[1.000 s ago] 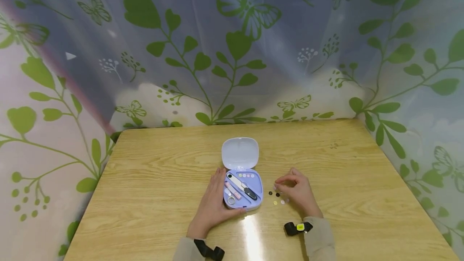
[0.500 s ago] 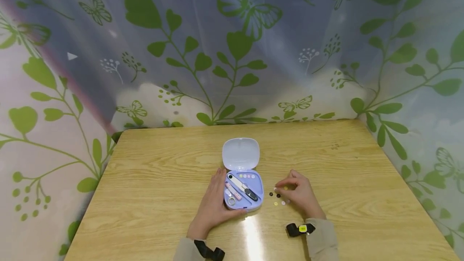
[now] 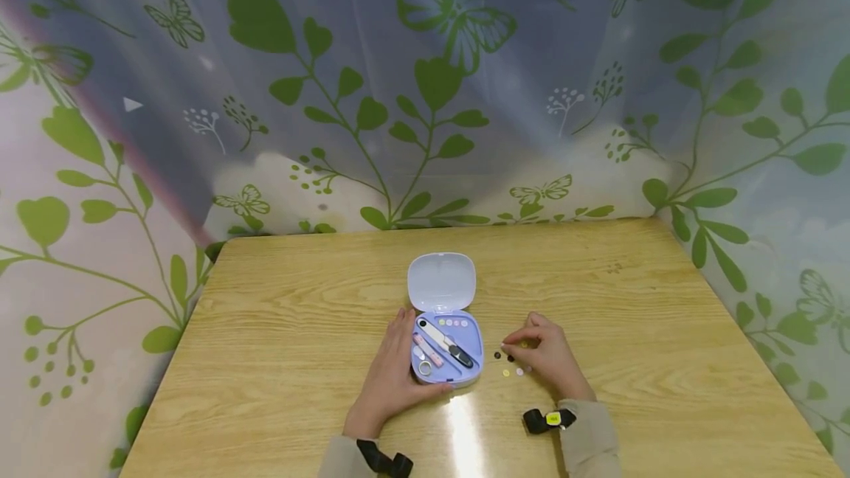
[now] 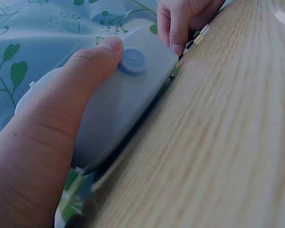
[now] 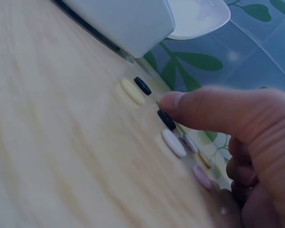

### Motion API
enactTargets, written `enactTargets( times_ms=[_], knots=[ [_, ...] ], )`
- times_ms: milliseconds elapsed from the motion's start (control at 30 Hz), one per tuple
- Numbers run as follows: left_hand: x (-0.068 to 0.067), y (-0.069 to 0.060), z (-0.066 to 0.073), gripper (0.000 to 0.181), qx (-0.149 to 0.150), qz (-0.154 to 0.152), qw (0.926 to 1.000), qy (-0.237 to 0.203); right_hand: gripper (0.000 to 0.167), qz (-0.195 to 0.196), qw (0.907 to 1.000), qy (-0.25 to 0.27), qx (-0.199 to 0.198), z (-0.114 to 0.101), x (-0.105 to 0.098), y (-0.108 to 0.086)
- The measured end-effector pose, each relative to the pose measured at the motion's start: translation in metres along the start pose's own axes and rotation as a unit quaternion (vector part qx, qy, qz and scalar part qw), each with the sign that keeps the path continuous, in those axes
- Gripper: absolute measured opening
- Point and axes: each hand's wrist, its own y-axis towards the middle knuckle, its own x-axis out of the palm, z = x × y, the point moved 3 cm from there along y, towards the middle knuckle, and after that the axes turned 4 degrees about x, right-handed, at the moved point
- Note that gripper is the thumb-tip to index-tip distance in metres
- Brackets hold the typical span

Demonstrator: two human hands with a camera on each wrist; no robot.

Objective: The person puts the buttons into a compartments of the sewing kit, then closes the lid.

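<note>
Left hand (image 3: pixel 388 375), lower centre of frame: grip clasps the open lavender box (image 3: pixel 471 339), fingers along its left side, thumb at front. Right hand (image 3: pixel 550 360), right of centre: thumb and forefinger together at the loose buttons (image 3: pixel 506 373) on the counter (image 3: pixel 292 308); cannot tell if grip holds one. White-and-black tool (image 3: pixel 460 355) lies inside the box.

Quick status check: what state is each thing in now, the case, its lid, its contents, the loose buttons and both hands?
Case: open, standing on the table.
Lid: tipped back.
Buttons in the case: in a row.
Black-and-white tool: lying diagonally inside.
Loose buttons: scattered on the table beside the case.
Left hand: against the case.
Right hand: fingertips at the loose buttons; grip unclear.
</note>
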Motion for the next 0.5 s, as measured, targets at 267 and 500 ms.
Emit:
enactTargets(
  times_ms=[267,500],
  knots=[
    [0.001,0.000,0.000,0.137,0.004,0.003,1.0000,0.002,0.011,0.010,0.9995,0.006,-0.029,-0.015,0.000,-0.003],
    [0.000,0.000,0.000,0.138,0.003,0.001,1.0000,-0.001,0.014,0.021,0.9994,0.002,-0.027,0.004,0.002,0.000]
  ],
)
